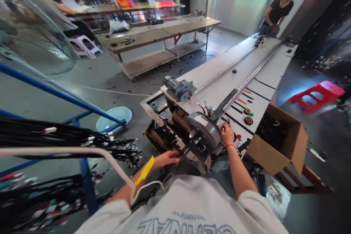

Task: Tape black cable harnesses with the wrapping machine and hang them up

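A round grey machine [204,126] with a pale label on its cover is mounted at the near end of the long white bench. My left hand [168,158] is left of it, fingertips together at the end of a dark cable [188,147] that runs to the machine's front. To the machine's right, my right hand [228,136] rests on the bench edge with curled fingers. What lies under those fingers is too hidden to name. Wires with blue and white connectors [207,108] stick up behind the machine. A red button [238,136] is close to my right hand.
A motor [177,87] is fixed to the bench's left side. Tape rolls [248,120] and dark strips lie on the white bench [219,69]. An open cardboard box [270,153] stands right; hanging wire harnesses [109,142] and a fan [35,33] are left. A person [279,11] stands far off.
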`<state>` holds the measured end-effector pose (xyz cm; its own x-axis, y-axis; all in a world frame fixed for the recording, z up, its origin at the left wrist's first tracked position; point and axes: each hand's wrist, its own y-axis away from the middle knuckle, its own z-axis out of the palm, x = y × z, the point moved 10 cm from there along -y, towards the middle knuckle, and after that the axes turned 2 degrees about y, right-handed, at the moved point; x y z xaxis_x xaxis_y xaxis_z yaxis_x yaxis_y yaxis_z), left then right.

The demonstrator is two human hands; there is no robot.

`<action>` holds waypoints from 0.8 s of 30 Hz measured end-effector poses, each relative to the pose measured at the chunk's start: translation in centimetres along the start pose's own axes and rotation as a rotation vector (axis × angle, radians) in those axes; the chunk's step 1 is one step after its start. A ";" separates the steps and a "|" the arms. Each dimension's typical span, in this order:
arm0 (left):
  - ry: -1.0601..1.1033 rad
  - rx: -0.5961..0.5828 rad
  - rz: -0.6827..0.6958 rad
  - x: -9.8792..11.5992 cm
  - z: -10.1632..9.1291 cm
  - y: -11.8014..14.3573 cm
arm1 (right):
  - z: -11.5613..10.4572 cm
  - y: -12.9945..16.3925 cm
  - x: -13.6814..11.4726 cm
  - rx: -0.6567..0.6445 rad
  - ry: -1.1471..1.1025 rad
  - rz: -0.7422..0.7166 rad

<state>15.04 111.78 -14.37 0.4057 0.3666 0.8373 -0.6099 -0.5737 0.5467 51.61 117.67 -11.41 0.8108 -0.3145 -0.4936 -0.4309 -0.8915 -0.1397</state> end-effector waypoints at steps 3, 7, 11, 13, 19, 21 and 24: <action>0.129 -0.112 0.004 5.5 2.0 -4.2 | -3.5 -0.9 1.8 0.089 0.008 0.133; 0.168 0.058 -0.132 6.2 2.6 -6.5 | -7.8 3.8 8.6 0.233 0.045 0.683; 0.114 0.135 -0.144 5.4 2.7 -5.5 | -7.4 6.3 10.9 0.125 0.007 0.843; 0.110 0.139 -0.149 5.1 2.7 -4.8 | -7.1 6.5 11.1 0.095 0.028 0.863; 0.062 0.175 -0.151 4.7 1.7 -4.1 | -6.5 5.9 12.0 0.098 0.112 0.836; -0.023 0.190 -0.162 4.8 1.5 -4.2 | -6.4 5.8 12.3 0.119 0.109 0.829; -0.143 0.226 -0.070 6.0 1.4 -4.4 | -6.3 5.7 12.7 0.143 0.102 0.826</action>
<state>21.13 115.45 -11.72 0.5433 0.3127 0.7791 -0.4167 -0.7052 0.5736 61.95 106.58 -13.10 0.2419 -0.8811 -0.4064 -0.9416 -0.3143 0.1210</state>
